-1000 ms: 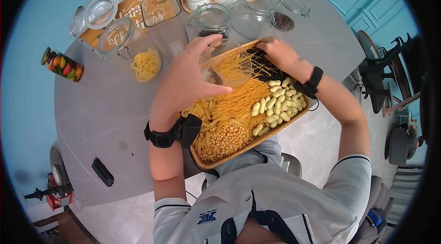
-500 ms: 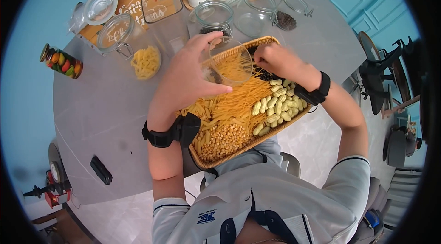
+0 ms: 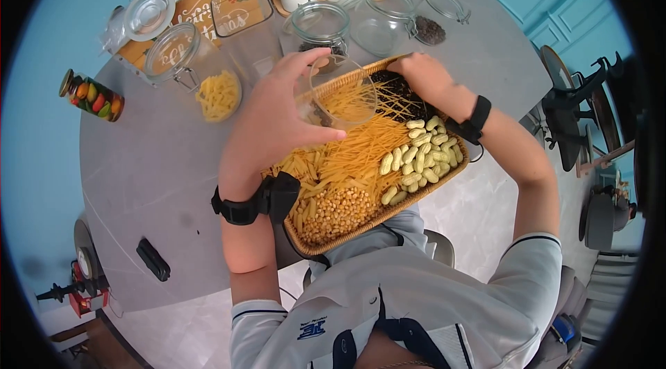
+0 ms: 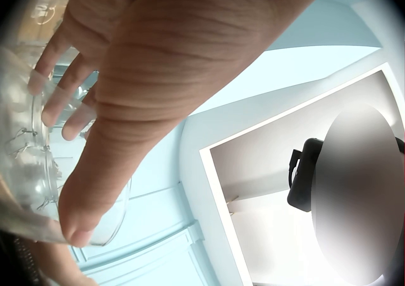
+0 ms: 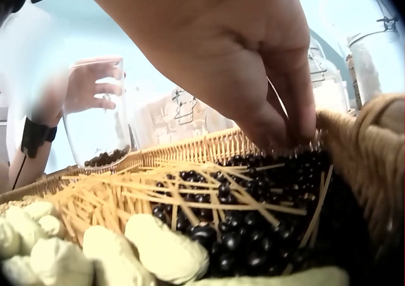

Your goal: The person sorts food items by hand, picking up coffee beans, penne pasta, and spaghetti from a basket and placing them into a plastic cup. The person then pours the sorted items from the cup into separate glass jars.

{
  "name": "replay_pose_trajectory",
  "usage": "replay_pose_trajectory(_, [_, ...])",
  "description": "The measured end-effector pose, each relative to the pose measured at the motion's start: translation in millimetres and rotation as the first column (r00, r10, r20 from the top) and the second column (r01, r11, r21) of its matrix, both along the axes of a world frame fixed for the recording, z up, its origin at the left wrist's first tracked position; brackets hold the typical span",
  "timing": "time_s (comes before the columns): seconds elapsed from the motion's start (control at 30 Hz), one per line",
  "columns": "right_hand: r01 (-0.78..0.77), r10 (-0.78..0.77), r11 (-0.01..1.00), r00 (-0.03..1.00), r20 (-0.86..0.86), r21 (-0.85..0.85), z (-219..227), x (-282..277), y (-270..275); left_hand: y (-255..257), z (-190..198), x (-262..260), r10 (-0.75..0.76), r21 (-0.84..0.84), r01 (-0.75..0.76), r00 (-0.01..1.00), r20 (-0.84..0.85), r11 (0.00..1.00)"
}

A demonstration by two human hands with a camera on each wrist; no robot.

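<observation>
R hand [image 3: 424, 77] has just moved from above black beans [image 5: 253, 241] to far corner of basket [image 5: 373, 165], w/ its fingertips now down at beans; if any are pinched, cannot tell. L hand [image 3: 277, 102] grips the glass jar [image 5: 98, 134], fingers and thumb curled around, & jar stays beside R hand, above noodles [image 3: 361, 150]. Few dark beans [image 5: 104, 158] lie at jar bottom. Peanuts [image 3: 423, 157] are just below R wrist. I think this change means picking is at beans again, incl. corner part, and jar is mostly unfilled
</observation>
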State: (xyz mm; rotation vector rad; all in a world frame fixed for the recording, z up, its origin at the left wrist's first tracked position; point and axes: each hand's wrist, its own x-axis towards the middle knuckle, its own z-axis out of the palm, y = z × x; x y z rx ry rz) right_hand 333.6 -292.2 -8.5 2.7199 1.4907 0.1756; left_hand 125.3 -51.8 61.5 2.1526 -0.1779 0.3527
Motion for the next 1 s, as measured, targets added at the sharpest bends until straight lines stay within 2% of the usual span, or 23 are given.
replay_pose_trajectory(0.13, [-0.225,0.232,0.972,0.966,0.112,-0.071,-4.2,-3.7,6.9,0.1,0.0,0.3,-0.002,0.013,0.002,1.0,-0.005,1.0])
replay_pose_trajectory(0.23, [-0.327,0.353,0.933,0.912,0.21,-0.148,-8.5,2.3,8.0,-0.1,0.2,0.3,-0.002,0.01,0.002,1.0,-0.003,1.0])
replay_pose_trajectory(0.43, [-0.256,0.279,0.923,0.96,0.04,-0.285,-4.0,4.1,4.5,0.6,-1.5,0.6,0.004,0.026,-0.005,1.0,0.012,1.0])
replay_pose_trajectory(0.63, [-0.228,0.222,0.973,0.963,-0.153,-0.024,-10.6,6.6,-0.4,-0.2,-1.3,0.6,0.0,0.016,0.0,1.0,-0.001,1.0])
replay_pose_trajectory(0.73, [-0.119,0.124,0.992,0.952,-0.279,0.036,-19.2,19.1,-8.1,-0.2,-1.2,0.5,-0.003,0.018,0.003,1.0,0.007,1.0])
replay_pose_trajectory(0.93, [-0.021,0.04,0.998,0.941,-0.337,0.059,-13.3,16.9,-10.7,0.5,-1.7,1.3,-0.008,0.015,0.008,1.0,-0.006,1.0])
replay_pose_trajectory(1.0, [0.003,0.044,0.991,0.936,-0.349,0.132,-11.9,15.3,-11.8,0.9,-2.2,1.8,-0.015,0.011,0.015,1.0,-0.008,1.0])
